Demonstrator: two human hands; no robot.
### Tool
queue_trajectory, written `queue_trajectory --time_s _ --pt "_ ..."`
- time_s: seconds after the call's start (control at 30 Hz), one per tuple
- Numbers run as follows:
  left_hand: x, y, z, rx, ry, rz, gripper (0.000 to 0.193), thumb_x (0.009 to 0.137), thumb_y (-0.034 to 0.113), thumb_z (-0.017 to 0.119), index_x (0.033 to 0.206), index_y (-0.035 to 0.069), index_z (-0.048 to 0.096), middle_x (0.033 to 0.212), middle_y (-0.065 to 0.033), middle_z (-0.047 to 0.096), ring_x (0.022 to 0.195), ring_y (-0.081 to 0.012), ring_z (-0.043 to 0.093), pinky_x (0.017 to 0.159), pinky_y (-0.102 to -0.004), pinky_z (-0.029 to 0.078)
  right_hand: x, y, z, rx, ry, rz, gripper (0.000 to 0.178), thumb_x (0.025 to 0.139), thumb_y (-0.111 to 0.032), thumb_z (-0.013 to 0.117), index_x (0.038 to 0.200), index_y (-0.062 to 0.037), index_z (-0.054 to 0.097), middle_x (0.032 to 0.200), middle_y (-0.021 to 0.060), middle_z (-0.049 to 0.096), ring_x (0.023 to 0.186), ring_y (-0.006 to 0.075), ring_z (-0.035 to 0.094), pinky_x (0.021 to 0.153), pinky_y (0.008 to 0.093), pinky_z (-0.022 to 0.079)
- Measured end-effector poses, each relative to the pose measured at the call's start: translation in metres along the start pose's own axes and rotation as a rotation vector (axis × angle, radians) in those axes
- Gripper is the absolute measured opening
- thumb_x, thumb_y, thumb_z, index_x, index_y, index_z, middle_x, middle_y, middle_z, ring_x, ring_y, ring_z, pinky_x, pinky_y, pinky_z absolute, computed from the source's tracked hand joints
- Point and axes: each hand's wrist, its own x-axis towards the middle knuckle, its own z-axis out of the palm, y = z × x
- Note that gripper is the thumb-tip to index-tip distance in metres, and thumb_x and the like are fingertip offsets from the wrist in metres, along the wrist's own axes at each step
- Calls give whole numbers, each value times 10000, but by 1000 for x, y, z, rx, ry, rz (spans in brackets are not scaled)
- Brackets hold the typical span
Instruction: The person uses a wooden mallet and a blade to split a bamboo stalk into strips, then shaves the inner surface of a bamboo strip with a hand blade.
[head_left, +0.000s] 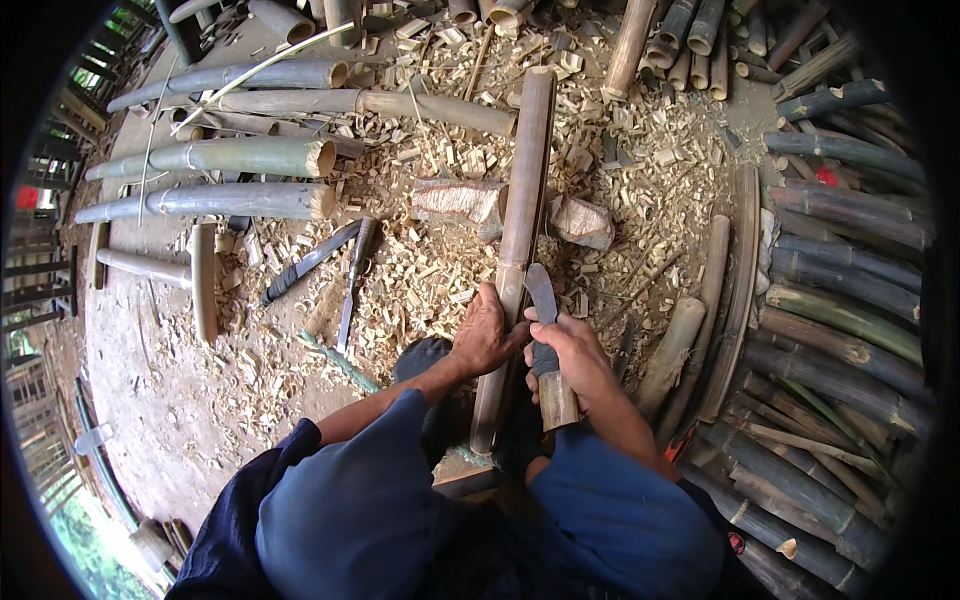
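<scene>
A long brown split bamboo piece runs away from me between my knees, crossing over a rough log on the ground. My left hand grips the bamboo's left side around mid-length. In my right hand is a knife with a short, broad blade and a long wooden handle, wrapped in dark tape near the blade. The blade points away from me, close along the bamboo's right side. Fingers of both hands nearly meet at the bamboo; whether the blade touches it I cannot tell.
Pale wood chips cover the ground ahead. To the left lie a dark-handled knife, a narrow blade, a wooden mallet and several bamboo poles. Stacked bamboo fills the right side; a short pole lies nearer.
</scene>
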Motion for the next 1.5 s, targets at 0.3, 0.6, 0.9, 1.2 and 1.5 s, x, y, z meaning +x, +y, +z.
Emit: queue_trajectory --time_s 0.3,0.6,0.9,1.2,1.5 --pt "17 -7 -4 -26 47 41 648 876 323 771 1178 -59 345 1100 -337 552 1083 -488 577 921 -530 475 34 -36 -27 -75 -173 37 407 955 -262 625 1299 -52 564 757 106 638 519 237 640 427 413 549" --pt "-5 27 -48 118 243 329 885 886 467 775 1463 -38 333 1326 -263 487 1255 -406 484 1005 -514 450 -48 7 -34 66 55 -390 417 966 -170 543 1339 16 540 825 119 641 623 182 648 547 331 553" --pt "114 114 -87 911 123 731 131 961 84 594 969 104 723 1040 -94 664 1043 -230 585 879 -381 493 -31 13 -65 212 213 -457 425 958 -211 522 1317 17 538 798 143 629 566 225 638 484 355 549" --pt "108 158 -234 -823 1090 539 211 944 191 739 1013 1 680 759 -56 680 596 -123 586 552 -243 493 -25 27 -61 332 152 -435 422 986 -228 519 1324 25 535 802 145 638 598 239 659 502 369 571" --pt "13 4 -48 -543 -132 -26 726 967 155 720 1464 -138 279 1114 -230 725 1174 -315 675 1013 -428 557 15 3 -20 201 -11 -405 369 1021 -209 446 1311 5 525 796 159 647 585 241 665 521 389 604"
